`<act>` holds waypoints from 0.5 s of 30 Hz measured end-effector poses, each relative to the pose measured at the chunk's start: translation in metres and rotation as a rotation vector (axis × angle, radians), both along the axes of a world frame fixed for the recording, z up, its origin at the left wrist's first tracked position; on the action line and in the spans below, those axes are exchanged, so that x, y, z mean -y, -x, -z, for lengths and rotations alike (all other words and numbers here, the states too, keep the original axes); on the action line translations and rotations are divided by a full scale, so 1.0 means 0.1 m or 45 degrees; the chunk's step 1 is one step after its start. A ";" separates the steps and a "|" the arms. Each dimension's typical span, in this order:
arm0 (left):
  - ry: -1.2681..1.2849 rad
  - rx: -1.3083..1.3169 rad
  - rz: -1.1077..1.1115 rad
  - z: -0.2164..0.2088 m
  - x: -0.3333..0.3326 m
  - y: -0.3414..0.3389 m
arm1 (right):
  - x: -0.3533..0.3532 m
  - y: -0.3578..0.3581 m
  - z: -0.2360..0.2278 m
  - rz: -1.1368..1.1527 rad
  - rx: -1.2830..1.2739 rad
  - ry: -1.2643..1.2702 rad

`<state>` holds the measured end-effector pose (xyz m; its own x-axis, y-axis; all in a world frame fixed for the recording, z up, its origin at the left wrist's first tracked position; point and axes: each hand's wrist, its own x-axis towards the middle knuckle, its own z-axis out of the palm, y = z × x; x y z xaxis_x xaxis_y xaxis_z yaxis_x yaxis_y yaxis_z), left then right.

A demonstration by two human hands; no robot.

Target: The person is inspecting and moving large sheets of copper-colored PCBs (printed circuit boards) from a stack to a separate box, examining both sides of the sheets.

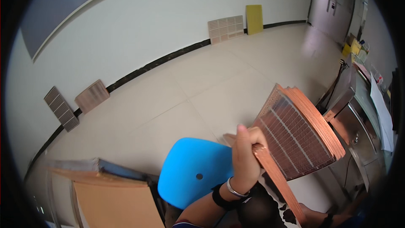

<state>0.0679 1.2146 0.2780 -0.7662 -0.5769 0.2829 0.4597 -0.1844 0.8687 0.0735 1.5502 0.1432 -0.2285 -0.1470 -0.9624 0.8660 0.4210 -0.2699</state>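
Note:
A copper-coloured panel stack [280, 181], seen edge-on, slants from the middle of the view down to the lower right. My left hand [247, 156], with a bracelet and dark band at its wrist, is closed round the upper end, thumb up. At the lower end my right hand [313, 217] grips the same stack, its fingers partly hidden. Just beyond stands a thicker stack of printed circuit panels [291, 137], with copper-toned edges and a dark front face divided into a grid. Its underside is hidden behind my hands and the held stack.
A blue plastic seat [185, 173] is left of my left arm, and a cardboard box [118, 204] sits lower left. Gridded panels [225, 29] and a yellow board [254, 19] lean on the far wall. A desk [356, 114] with papers runs along the right.

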 end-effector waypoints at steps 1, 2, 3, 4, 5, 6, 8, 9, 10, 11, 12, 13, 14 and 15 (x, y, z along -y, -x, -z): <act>0.167 -0.143 -0.065 -0.14 -0.02 -0.10 | 0.08 -0.03 -0.08 -0.009 -0.039 -0.011; 0.179 -0.159 -0.072 -0.26 -0.04 -0.24 | 0.16 -0.06 -0.17 -0.020 -0.084 -0.020; 0.330 -0.292 -0.168 -0.39 -0.08 -0.38 | 0.24 -0.09 -0.26 -0.031 -0.135 -0.028; 0.510 -0.356 -0.214 -0.49 -0.11 -0.55 | 0.30 -0.12 -0.34 -0.038 -0.191 -0.035; 0.700 -0.449 -0.378 -0.58 -0.14 -0.70 | 0.35 -0.15 -0.42 -0.045 -0.253 -0.042; 0.710 -0.506 -0.442 -0.66 -0.17 -0.86 | 0.39 -0.18 -0.49 -0.049 -0.326 -0.041; 0.615 -0.717 -0.435 -0.76 -0.18 -1.23 | 0.45 -0.26 -0.61 -0.084 -0.508 0.041; 0.659 -0.726 -0.433 -0.78 -0.20 -1.41 | 0.46 -0.31 -0.66 -0.105 -0.615 0.103; 0.471 -0.819 -0.493 -0.78 -0.24 -1.60 | 0.50 -0.35 -0.70 -0.162 -0.826 0.223; 0.385 -0.848 -0.520 -0.75 -0.24 -1.85 | 0.51 -0.38 -0.76 -0.223 -0.925 0.262; 0.391 -0.893 -0.532 -0.71 -0.23 -2.09 | 0.54 -0.40 -0.81 -0.290 -1.030 0.307; 0.494 -0.887 -0.519 -0.64 -0.19 -2.36 | 0.58 -0.41 -0.85 -0.336 -1.057 0.353; 0.501 -0.861 -0.628 -0.54 -0.22 -2.56 | 0.62 -0.42 -0.88 -0.386 -1.084 0.402; 0.490 -0.844 -0.750 -0.40 -0.27 -2.74 | 0.68 -0.41 -0.90 -0.389 -1.087 0.409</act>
<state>0.3421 1.2414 0.3182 -0.0007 -0.5948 0.8039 0.8060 0.4754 0.3525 0.1144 1.4825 0.2327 -0.7414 -0.5439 -0.3929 0.1896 0.3919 -0.9002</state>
